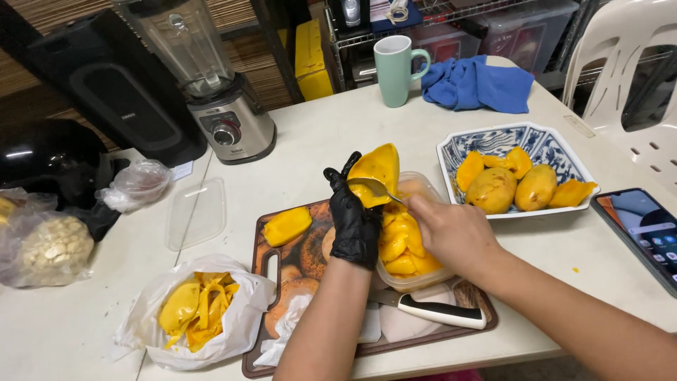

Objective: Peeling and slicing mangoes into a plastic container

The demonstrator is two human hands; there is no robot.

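Note:
My left hand (355, 224), in a black glove, holds a yellow mango piece (376, 169) up over a clear plastic container (416, 281) filled with yellow fruit flesh. My bare right hand (455, 233) grips a metal spoon (377, 188), whose bowl is pressed into the mango piece. The container sits on a patterned cutting board (310, 254). Another mango piece (286, 225) lies on the board to the left. A white-handled knife (437, 310) rests along the board's near side.
A blue-and-white bowl (543, 144) with peeled mangoes stands at the right, a phone (645, 233) beyond it. A white bag of peels (197, 310) lies front left. A blender (218, 92), green mug (395, 69), blue cloth (476, 85) and clear lid (197, 212) sit further back.

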